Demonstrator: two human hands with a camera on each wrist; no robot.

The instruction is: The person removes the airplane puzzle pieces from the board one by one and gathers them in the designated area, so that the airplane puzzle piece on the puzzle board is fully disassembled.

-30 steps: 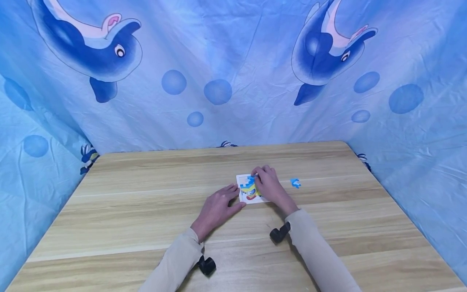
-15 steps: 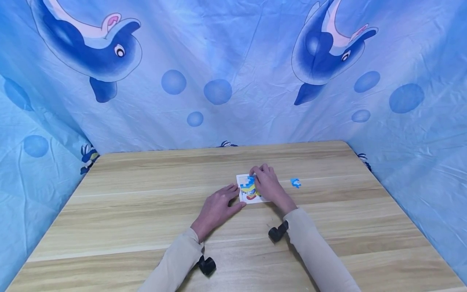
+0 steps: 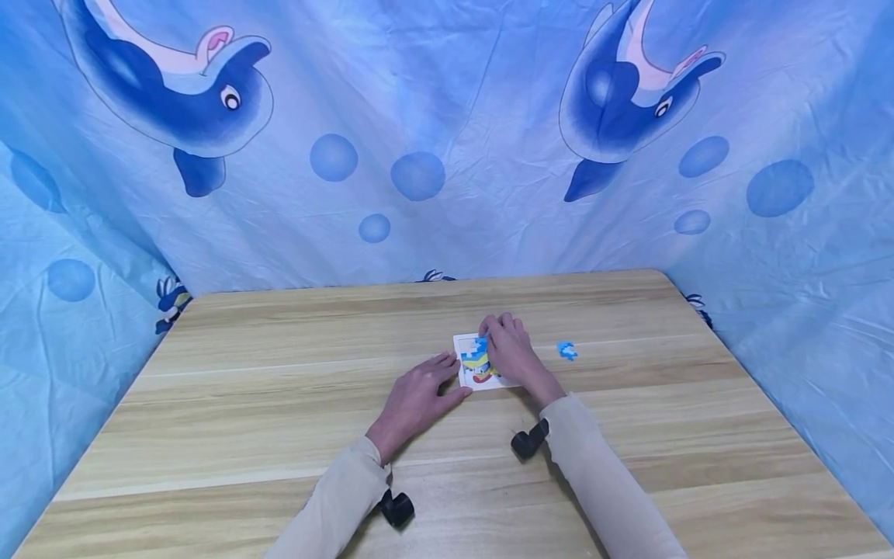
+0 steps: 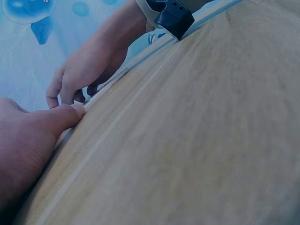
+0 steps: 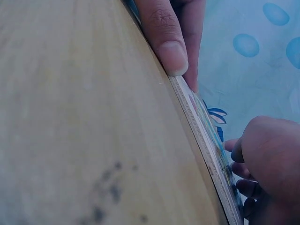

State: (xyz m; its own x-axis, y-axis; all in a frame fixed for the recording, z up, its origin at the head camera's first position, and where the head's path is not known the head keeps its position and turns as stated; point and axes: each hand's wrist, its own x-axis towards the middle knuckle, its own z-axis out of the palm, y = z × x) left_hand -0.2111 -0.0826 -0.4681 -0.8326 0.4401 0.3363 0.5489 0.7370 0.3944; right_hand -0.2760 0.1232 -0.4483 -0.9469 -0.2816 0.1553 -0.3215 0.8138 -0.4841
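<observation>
A small jigsaw puzzle in a white frame (image 3: 464, 386) lies on the table, showing a yellow, red and blue picture with a bare patch at its upper left. My left hand (image 3: 417, 394) rests at its left side, the thumb on the near left corner and the fingertips along the left edge. In the right wrist view, the left thumb (image 5: 172, 56) presses on the frame's corner. My right hand (image 3: 513, 351) is over the puzzle's right part, fingers bent down at the blue pieces (image 3: 480, 345). Its palm covers that side, and I cannot tell whether it pinches a piece.
One loose blue and white puzzle piece (image 3: 567, 351) lies on the table to the right of the right hand. The wooden table (image 3: 279, 435) reaches back to a blue curtain (image 3: 461, 233) printed with dolphins. Black wrist cameras (image 3: 396, 510) hang under both sleeves.
My right hand and wrist have shifted slightly left over the puzzle, fingers still bent down. The left hand, the frame and the loose piece stay where they were.
</observation>
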